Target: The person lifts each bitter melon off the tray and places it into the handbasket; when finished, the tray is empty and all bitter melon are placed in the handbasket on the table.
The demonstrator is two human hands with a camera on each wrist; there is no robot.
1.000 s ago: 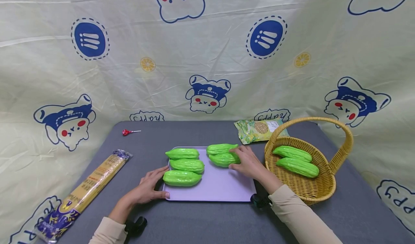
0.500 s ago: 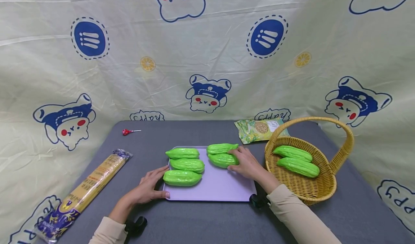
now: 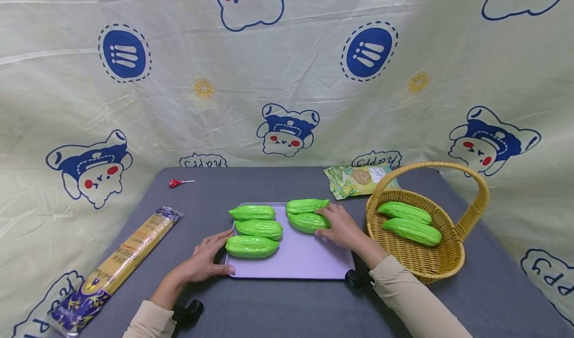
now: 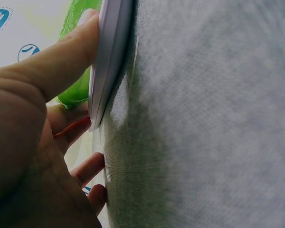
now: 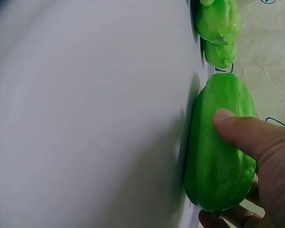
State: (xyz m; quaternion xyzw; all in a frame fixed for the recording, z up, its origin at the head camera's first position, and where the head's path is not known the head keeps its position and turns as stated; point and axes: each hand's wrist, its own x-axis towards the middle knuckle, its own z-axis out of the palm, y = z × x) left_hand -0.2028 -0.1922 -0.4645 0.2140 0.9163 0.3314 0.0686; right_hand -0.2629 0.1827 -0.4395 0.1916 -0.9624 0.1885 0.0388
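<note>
On the lilac tray (image 3: 305,258), three green ridged bitter gourds (image 3: 252,247) lie stacked in a column at the left. Two more sit at the upper right, a rear one (image 3: 307,206) and a front gourd (image 3: 308,223). My right hand (image 3: 343,226) grips the front gourd (image 5: 221,152), thumb on its near side and fingers around its end. My left hand (image 3: 207,257) rests against the tray's left edge; in the left wrist view its thumb (image 4: 61,61) touches the rim (image 4: 109,52) and the other fingers are spread beside it.
A wicker basket (image 3: 419,270) with a tall handle holds two bitter gourds (image 3: 412,231) at the right. Behind it lies a green packet (image 3: 354,181). A long noodle pack (image 3: 121,258) lies at the left, and a small red-headed item (image 3: 177,183) at the back left.
My right hand and the front gourd have shifted very slightly to the left on the tray. My left hand has stayed in place.
</note>
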